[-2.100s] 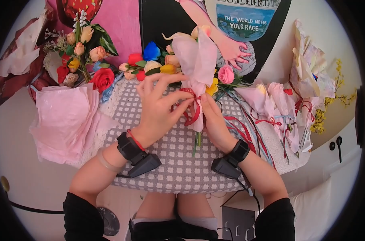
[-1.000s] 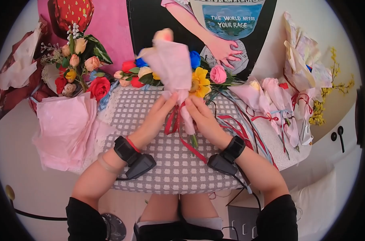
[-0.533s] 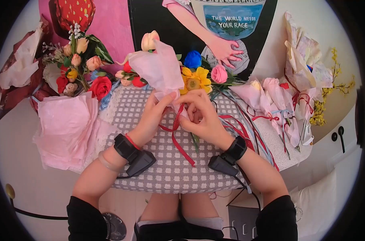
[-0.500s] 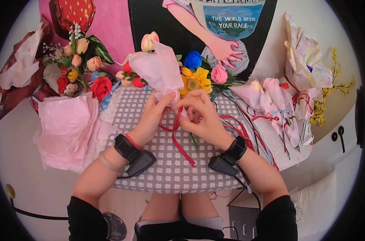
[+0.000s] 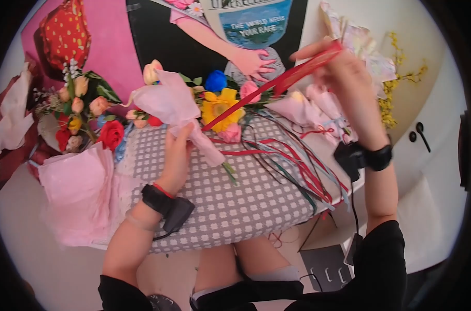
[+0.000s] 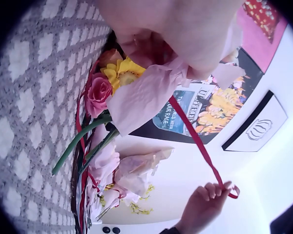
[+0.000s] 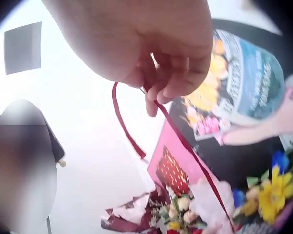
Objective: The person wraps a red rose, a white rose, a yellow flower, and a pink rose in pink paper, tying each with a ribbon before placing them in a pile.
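Observation:
My left hand [image 5: 177, 155] grips a pale tulip [image 5: 152, 72] wrapped in pink paper [image 5: 169, 101], around the gathered neck of the wrap. Green stems [image 5: 230, 174] poke out below the paper, tilted down to the right. A red ribbon [image 5: 248, 98] stretches from that neck up to my right hand [image 5: 352, 80], which is raised high on the right. In the right wrist view, my right fingers pinch the ribbon [image 7: 178, 136] and a loose end hangs down. The left wrist view shows the ribbon [image 6: 195, 136] pulled taut; the left palm hides where it meets the wrap.
A stack of pink paper sheets [image 5: 77, 179] lies at the left of the checked cloth [image 5: 209, 207]. Loose flowers, including a yellow one [image 5: 221, 110], line the back. Several ribbons [image 5: 303, 173] and wrapped flowers [image 5: 298, 110] lie on the right.
My right hand has left the neck of the wrap and swung up to the right, drawing the ribbon out. The left hand keeps its hold. The head view has turned.

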A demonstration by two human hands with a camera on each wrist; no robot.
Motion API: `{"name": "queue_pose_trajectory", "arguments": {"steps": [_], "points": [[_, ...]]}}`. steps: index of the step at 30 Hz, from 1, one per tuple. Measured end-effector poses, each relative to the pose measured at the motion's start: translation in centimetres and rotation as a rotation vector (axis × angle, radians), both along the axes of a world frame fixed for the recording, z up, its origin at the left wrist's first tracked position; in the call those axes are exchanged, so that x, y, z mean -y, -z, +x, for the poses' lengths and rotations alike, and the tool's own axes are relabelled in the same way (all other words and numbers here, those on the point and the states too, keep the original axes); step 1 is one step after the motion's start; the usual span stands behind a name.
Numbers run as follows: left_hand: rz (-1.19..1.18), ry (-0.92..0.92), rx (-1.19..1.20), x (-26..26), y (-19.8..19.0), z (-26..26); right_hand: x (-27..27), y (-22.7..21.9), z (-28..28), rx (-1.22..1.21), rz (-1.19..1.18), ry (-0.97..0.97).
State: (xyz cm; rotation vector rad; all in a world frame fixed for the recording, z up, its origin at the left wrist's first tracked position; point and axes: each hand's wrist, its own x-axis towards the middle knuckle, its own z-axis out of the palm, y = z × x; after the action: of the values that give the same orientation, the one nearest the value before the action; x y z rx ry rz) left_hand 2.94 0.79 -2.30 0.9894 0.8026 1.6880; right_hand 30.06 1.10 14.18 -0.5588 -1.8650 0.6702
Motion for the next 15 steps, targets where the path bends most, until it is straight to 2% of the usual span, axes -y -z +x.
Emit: {"name": "queue_pose_trajectory", "arguments": {"steps": [2, 4, 7, 8, 10, 11, 13, 14, 15], "points": [[0.001, 0.017, 0.010, 0.0, 0.1, 0.1, 2.5, -2.7, 2.8, -0.039, 0.079, 0.106], [-0.050, -0.047, -0.007, 0.2, -0.4, 0.4, 4.9, -4.4, 4.8, -0.066, 0.043, 0.191], [-0.066, -0.034, -0.030, 0.0, 0.0, -0.1, 5.8, -7.2, 10.0, -0.027, -0.018, -0.076], [-0.078, -0.042, -0.058, -0.2, 0.1, -0.3, 6.5, -7.9, 10.7, 0.080, -0.006, -0.054], [-0.083, -0.030, -0.060, -0.4, 0.1, -0.2, 7.4, -8.7, 11.7, 0.188, 0.059, 0.159], [-0.087, -0.048, -0.084, -0.1, -0.3, 0.0, 7.8, -8.6, 11.7, 0.187, 0.059, 0.177], [-0.095, -0.076, -0.129, 0.0, -0.3, -0.2, 8.2, -8.4, 10.0, 0.367, 0.102, 0.587], [-0.094, -0.069, -0.130, 0.0, -0.3, -0.2, 7.5, -8.2, 9.9, 0.469, 0.068, 0.613], [-0.074, -0.065, -0.150, 0.0, -0.2, -0.3, 5.9, -7.9, 10.4, 0.550, 0.016, 0.447]]}}
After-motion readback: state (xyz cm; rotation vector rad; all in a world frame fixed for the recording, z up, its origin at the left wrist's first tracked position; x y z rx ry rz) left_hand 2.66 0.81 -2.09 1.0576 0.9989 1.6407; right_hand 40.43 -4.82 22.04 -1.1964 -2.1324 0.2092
